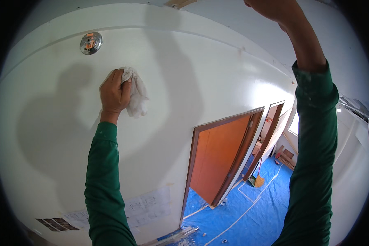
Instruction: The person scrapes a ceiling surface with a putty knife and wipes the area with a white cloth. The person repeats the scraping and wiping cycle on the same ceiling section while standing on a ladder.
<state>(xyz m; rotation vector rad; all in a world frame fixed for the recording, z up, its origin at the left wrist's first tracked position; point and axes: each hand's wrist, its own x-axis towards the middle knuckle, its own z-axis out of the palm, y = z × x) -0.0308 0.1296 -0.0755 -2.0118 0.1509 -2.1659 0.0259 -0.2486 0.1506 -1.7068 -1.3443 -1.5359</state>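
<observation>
Below the round metal fitting (90,43) set in the white wall (49,123), the left hand (114,95) is clenched around a crumpled white cloth (136,96), pressing it flat to the wall. The cloth bunches out to the right of the knuckles and hangs a little lower than the fitting, near it but not touching. Well to the right of the fitting, the right hand (270,9) is raised to the upper edge of the view; only its heel and wrist show, so I cannot tell whether it grips anything. Both forearms wear green sleeves. Far below and right of the fitting, two orange doors (217,162) stand in wooden frames, blue sheeting (250,213) covers the floor, and a broom (258,177) leans by the farther door. Paper sheets (145,207) are taped to the wall low down.
</observation>
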